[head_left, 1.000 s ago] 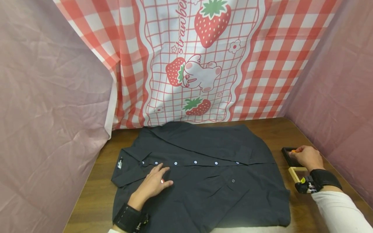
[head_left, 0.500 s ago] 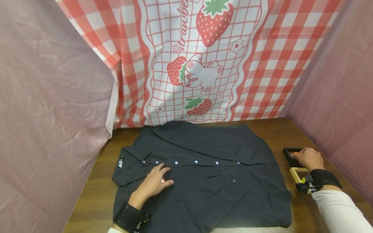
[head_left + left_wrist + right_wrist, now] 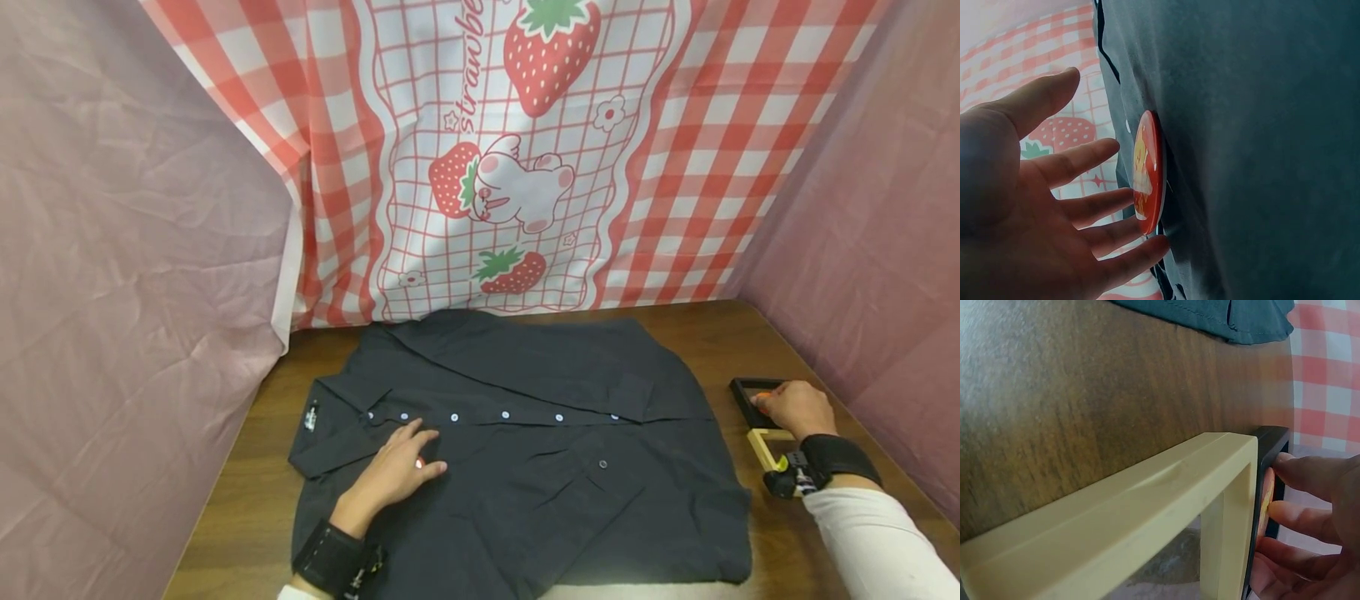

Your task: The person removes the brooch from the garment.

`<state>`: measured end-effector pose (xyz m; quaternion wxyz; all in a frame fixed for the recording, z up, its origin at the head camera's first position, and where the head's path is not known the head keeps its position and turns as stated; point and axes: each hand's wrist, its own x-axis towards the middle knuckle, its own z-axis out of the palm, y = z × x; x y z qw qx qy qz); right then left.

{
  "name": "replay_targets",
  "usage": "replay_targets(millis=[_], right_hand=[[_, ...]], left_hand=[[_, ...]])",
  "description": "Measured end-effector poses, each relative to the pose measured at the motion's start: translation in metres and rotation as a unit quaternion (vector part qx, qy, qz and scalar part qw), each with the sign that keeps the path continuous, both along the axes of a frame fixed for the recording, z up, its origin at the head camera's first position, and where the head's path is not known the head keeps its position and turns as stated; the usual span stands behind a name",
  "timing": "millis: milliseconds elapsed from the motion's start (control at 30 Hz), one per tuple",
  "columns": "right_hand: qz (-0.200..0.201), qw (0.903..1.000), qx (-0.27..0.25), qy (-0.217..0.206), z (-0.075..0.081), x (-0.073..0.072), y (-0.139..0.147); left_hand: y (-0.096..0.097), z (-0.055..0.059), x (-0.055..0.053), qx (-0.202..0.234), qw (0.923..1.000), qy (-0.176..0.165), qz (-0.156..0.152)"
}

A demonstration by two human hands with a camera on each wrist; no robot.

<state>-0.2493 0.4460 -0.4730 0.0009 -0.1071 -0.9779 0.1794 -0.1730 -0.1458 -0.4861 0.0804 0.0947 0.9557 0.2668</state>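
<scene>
A dark grey button-up shirt (image 3: 540, 500) lies spread on the table, its collar to the left. A round red badge (image 3: 1154, 175) with a yellow and white picture is on the shirt front. My left hand (image 3: 393, 467) is over that badge, fingers spread and fairly straight; whether the fingertips touch it I cannot tell. At the right, my right hand (image 3: 802, 408) reaches into a black tray (image 3: 742, 404). Its fingertips pinch a round orange-red badge (image 3: 1266, 497) inside the tray, and the hand hides part of it.
A cream tray (image 3: 1116, 512) stands against the near side of the black one, right of the shirt hem. Brown wood table (image 3: 247, 467) shows around the shirt. A red checked strawberry cloth (image 3: 675, 167) hangs behind, with pink cloth walls (image 3: 870, 250) at the sides.
My right hand has shifted very slightly in the black tray, and more of the orange-red badge shows beside its fingers. The left hand and the shirt stay put.
</scene>
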Motion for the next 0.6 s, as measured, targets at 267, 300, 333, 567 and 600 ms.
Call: replay_targets(millis=[267,300,333,567,600], right_hand=[[0.011,0.9998,0.007,-0.011,0.0034,-0.0012,0.0003],[0.013,0.9998,0.009,-0.013,0.0037,-0.0014,0.0005],[0.013,0.9998,0.010,-0.014,0.0039,-0.0014,0.0006],[0.022,0.9995,0.010,-0.019,0.0032,-0.0006,0.0027],[0.022,0.9995,0.010,-0.017,0.0032,-0.0004,0.0027]], left_hand=[[-0.0006,0.0012,-0.0003,0.003,1.0000,-0.003,0.004],[-0.0006,0.0012,-0.0004,0.002,1.0000,-0.004,0.004],[-0.0006,0.0011,-0.0006,0.001,1.0000,-0.006,0.004],[-0.0008,0.0006,-0.0001,0.001,0.9999,-0.011,0.004],[-0.0010,0.0008,-0.0001,0.001,0.9999,-0.012,0.004]])
